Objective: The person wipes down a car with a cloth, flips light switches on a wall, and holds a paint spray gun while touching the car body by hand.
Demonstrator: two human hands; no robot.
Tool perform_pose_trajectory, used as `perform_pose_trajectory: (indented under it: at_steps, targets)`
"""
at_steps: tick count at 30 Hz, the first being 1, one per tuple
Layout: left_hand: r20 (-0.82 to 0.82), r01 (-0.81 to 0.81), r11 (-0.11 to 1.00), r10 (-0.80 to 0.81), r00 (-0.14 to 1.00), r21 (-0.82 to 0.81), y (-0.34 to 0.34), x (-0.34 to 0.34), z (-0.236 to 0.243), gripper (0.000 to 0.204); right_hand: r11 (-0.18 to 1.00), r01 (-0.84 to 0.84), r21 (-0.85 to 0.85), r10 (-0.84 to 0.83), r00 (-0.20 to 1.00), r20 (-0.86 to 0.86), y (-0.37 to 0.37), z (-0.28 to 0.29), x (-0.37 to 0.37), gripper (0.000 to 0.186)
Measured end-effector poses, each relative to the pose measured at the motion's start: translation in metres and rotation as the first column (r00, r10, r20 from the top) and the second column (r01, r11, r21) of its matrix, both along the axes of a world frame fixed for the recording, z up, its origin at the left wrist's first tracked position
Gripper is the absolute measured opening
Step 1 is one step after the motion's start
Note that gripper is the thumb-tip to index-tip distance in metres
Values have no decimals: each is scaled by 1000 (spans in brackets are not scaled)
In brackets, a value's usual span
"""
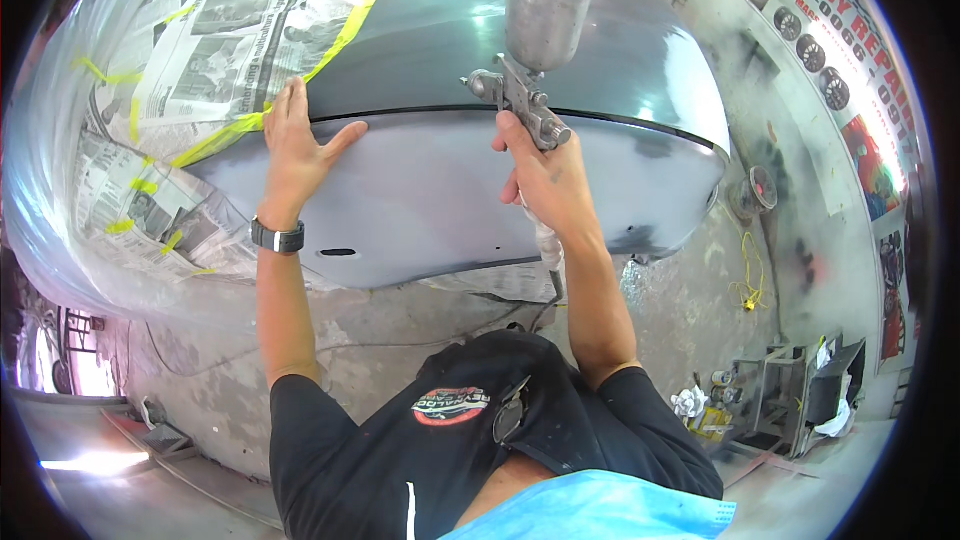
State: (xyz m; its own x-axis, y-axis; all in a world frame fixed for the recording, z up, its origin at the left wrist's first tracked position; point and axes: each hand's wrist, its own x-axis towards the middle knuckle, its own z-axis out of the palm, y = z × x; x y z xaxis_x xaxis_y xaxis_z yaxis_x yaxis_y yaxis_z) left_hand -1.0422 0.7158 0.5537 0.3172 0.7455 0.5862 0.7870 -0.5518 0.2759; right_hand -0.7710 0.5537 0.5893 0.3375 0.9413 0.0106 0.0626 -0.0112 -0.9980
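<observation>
My right hand [552, 180] is wrapped round the handle of a metal spray gun [522, 100] with a silver cup [550, 18] on top. Its nozzle side faces left, and a pale-wrapped hose [548, 245] hangs below the grip. My left hand [298, 152] is spread, thumb out, over a car's grey primed panel [430, 185]; I cannot tell whether it touches. Its fingertips are beside yellow masking tape [348, 32] that edges newspaper masking [220, 35]. Beyond a dark seam lies a glossy dark grey body panel [430, 50].
Clear plastic sheeting [50, 170] drapes the car at left. A round fan-like object [760, 188] and a yellow cord [748, 280] are by the right wall. A metal stand [785, 395] and cans [715, 420] are at lower right. A thin line [410, 340] crosses the concrete floor.
</observation>
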Motion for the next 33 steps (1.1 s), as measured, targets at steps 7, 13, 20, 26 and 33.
perform_pose_trajectory:
  at_steps: [7, 13, 20, 26, 33]
  targets:
    - [-397, -136, 990, 111, 911, -36, 8, 36, 6, 108, 995, 98, -37, -98, 995, -25, -38, -14, 65, 41]
    - [-508, -31, 999, 7, 861, -39, 11, 112, -1, 103, 973, 230, -17, -230, 972, -47, -83, -29, 122, 38]
    - [-522, 439, 896, -404, 751, -62, -32, 310, -20, 102, 962, 274, -18, -274, 951, -141, -123, -46, 167, 44]
    - [-609, 737, 650, -665, 432, -186, -38, 433, -35, 88, 975, 223, 21, -215, 958, -191, -123, -41, 183, 47]
    - [-543, 197, 923, -357, 760, -330, 65, 295, 21, 95, 977, 212, 13, -206, 960, -187, -113, -35, 203, 46]
